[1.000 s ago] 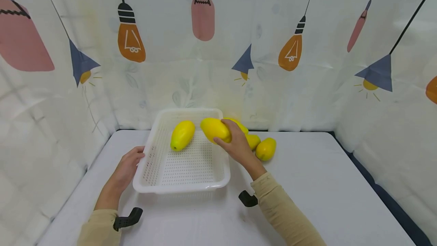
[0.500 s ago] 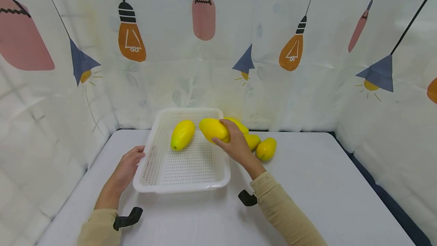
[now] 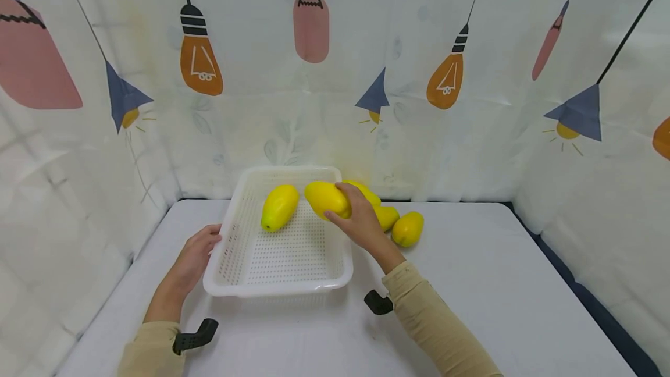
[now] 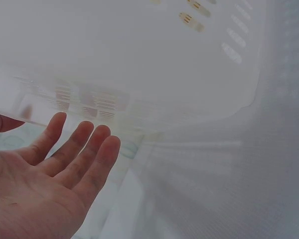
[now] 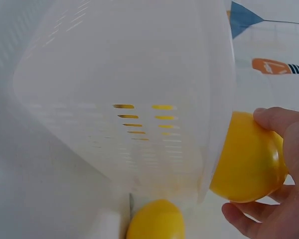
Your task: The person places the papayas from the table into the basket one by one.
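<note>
Fruit (image 3: pixel 325 198) is gripped in the right hand (image 3: pixel 362 223) over the right rim of the basket (image 3: pixel 280 258), left hand (image 3: pixel 192 258) at its left edge, fingers loosely extended, with another piece (image 3: pixel 280 208) inside and three more (image 3: pixel 407 229) outside to the right, so work looks barely begun.

"How's the light?"
"Bright and even in the head view, with a soft shadow below the white perforated plastic basket (image 3: pixel 277 291)."
"Wrist views?"
"Left: dim, hazy grey. Right: brighter, faint sheen on the oval yellow fruit (image 5: pixel 250 159)."
</note>
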Action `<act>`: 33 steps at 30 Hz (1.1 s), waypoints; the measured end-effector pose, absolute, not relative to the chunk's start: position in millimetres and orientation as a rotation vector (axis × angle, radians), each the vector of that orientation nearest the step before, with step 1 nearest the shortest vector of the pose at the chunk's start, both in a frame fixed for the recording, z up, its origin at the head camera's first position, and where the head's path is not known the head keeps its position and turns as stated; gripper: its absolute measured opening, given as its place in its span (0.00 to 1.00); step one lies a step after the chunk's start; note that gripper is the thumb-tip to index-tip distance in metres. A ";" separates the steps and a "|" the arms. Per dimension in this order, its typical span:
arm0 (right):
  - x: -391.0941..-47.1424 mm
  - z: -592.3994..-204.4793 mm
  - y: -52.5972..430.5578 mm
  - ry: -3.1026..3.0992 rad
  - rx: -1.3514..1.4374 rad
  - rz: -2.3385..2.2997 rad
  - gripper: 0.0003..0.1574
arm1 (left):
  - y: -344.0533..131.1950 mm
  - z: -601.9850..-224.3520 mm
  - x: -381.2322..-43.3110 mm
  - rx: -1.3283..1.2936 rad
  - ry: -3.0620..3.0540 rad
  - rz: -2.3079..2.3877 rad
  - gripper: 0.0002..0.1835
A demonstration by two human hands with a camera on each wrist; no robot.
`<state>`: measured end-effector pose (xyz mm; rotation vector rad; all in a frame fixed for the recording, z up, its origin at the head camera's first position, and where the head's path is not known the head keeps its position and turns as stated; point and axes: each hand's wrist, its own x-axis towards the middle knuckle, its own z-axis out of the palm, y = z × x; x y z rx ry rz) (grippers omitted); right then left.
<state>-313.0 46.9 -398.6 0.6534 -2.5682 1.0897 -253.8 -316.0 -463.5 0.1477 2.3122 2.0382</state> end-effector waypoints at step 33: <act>-322.1 -396.5 40.8 -2.662 0.649 1.028 0.43 | -316.9 -464.5 -252.9 0.169 2.335 2.018 0.22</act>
